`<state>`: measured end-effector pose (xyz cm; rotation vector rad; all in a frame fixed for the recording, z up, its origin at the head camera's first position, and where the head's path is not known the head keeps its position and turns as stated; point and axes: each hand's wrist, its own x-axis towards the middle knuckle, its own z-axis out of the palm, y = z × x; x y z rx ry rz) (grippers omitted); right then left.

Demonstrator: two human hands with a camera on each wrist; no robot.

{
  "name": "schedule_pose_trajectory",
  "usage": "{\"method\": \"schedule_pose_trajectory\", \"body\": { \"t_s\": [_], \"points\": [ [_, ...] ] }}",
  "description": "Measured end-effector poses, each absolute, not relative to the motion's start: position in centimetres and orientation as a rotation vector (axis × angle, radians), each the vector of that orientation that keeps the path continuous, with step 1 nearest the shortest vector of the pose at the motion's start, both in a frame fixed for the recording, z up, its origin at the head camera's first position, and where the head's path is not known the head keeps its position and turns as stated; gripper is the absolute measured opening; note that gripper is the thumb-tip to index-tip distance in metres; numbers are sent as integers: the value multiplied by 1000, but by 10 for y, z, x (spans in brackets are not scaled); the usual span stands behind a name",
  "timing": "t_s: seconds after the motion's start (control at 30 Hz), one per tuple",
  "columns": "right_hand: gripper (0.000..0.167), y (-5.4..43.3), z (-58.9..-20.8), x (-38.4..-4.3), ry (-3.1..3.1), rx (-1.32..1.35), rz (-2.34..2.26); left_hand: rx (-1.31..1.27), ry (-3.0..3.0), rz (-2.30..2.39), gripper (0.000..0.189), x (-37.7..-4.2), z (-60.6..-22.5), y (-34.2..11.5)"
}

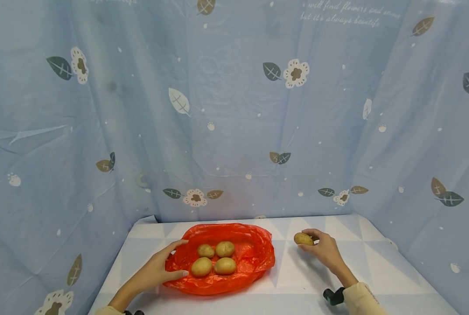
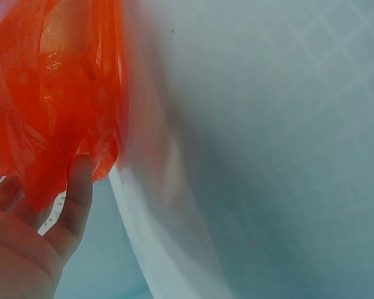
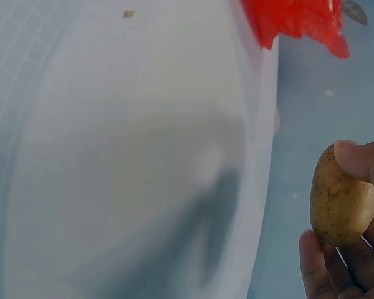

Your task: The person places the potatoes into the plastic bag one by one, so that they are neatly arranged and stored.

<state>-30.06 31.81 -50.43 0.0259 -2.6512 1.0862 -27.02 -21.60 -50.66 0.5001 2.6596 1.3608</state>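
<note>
A red plastic bag (image 1: pixel 254 272) lies spread like a bowl on the table, with several potatoes (image 1: pixel 225 266) grouped in its left half. At the bag's left side is my left hand (image 1: pixel 158 267), thumb and fingers spread wide apart about the rim. In the left wrist view, the thumb (image 2: pixel 81 180) touches the red plastic. To the right of the bag, my right hand (image 1: pixel 326 249) pinches a single potato (image 1: pixel 303 239) above the table. The right wrist view shows this potato (image 3: pixel 341 199) between thumb and fingers, apart from the bag.
The table (image 1: pixel 297 293) has a pale blue and white pattern. Blue printed curtains (image 1: pixel 234 109) stand behind it and at both sides. A dark device (image 1: pixel 334 296) is at the right wrist. A small brown speck (image 3: pixel 129 14) shows in the right wrist view.
</note>
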Motion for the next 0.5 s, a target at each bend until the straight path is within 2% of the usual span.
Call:
{"method": "schedule_pose_trajectory", "body": {
  "t_s": [0.5],
  "points": [
    [52,294,-492,-299,-2643,121,1201,523,2665,1363,85,-270,-507,-217]
  ]
}}
